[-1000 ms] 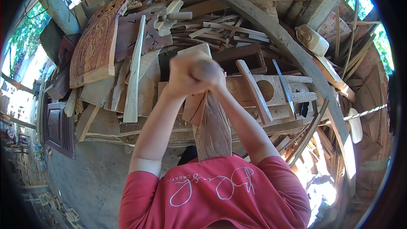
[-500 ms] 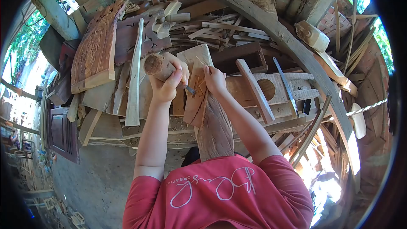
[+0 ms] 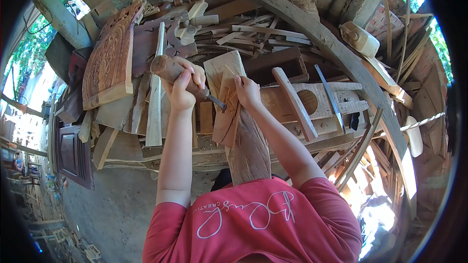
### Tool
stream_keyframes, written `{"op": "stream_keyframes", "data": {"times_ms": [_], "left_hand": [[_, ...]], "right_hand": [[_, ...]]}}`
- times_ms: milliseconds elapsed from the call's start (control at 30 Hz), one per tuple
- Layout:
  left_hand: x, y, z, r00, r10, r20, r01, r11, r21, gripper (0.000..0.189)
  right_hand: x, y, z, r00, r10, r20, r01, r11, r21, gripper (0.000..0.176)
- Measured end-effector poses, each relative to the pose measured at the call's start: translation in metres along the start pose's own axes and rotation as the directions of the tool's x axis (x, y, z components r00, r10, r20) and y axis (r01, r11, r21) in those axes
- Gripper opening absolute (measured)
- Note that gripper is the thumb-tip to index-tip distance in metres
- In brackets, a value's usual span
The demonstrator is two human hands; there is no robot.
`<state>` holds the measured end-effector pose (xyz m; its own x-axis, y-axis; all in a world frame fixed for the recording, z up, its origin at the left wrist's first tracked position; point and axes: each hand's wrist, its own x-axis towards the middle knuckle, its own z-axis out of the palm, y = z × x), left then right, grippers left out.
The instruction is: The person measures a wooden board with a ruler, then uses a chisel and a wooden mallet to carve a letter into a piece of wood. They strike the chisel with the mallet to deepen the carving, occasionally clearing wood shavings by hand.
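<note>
My left hand (image 3: pixel 184 87) is wrapped round the thick wooden handle of a chisel (image 3: pixel 168 68). The chisel's narrow metal blade slants down to the right, its tip at the face of a pale wooden board (image 3: pixel 226 63). Thin curled shavings (image 3: pixel 233 101) lie on that face beside the tip. My right hand (image 3: pixel 248 92) is closed at the board's right edge, thumb near the top face; its other fingers are partly hidden. Under the board, a dark thick timber (image 3: pixel 248 153) runs back to my chest.
To the left lean a carved panel (image 3: pixel 109 58) and a pale strip (image 3: pixel 155 92). On the right lie a wooden bar (image 3: pixel 294 103), a saw blade (image 3: pixel 329 97) and a board with a round hole (image 3: pixel 321 104). Scrap sticks (image 3: pixel 268 31), a curved beam (image 3: pixel 336 53) and a plastic jug (image 3: pixel 360 39) stand behind.
My left hand has shifted left and turned the chisel, so its handle tilts lower to the left and more blade shows. My right hand and the board stay in place.
</note>
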<state>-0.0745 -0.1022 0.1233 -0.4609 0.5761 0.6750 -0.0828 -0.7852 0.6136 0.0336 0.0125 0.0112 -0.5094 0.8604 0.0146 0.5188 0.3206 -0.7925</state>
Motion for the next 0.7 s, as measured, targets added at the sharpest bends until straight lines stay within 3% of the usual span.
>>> {"op": "stream_keyframes", "data": {"times_ms": [67,133,233,700], "left_hand": [[0.0,0.0,0.0,0.999,0.009,-0.039,-0.008,1.0,0.004,0.013],[-0.001,0.004,0.005,0.987,-0.024,-0.159,0.048,0.988,0.149,0.015],[-0.002,0.004,0.017,0.991,0.008,-0.133,0.025,0.969,0.247,0.011],[-0.006,0.003,0.035,0.994,-0.085,-0.064,0.101,0.939,0.33,0.011]], "right_hand": [[0.0,0.001,0.002,1.0,-0.006,-0.009,0.006,1.0,0.004,0.039],[0.001,0.003,0.004,1.0,-0.012,-0.018,0.012,1.0,0.008,0.038],[0.002,0.003,0.005,1.0,-0.007,-0.021,0.007,1.0,0.014,0.038],[0.002,0.006,0.003,1.0,0.023,0.019,-0.024,0.997,0.075,0.039]]}}
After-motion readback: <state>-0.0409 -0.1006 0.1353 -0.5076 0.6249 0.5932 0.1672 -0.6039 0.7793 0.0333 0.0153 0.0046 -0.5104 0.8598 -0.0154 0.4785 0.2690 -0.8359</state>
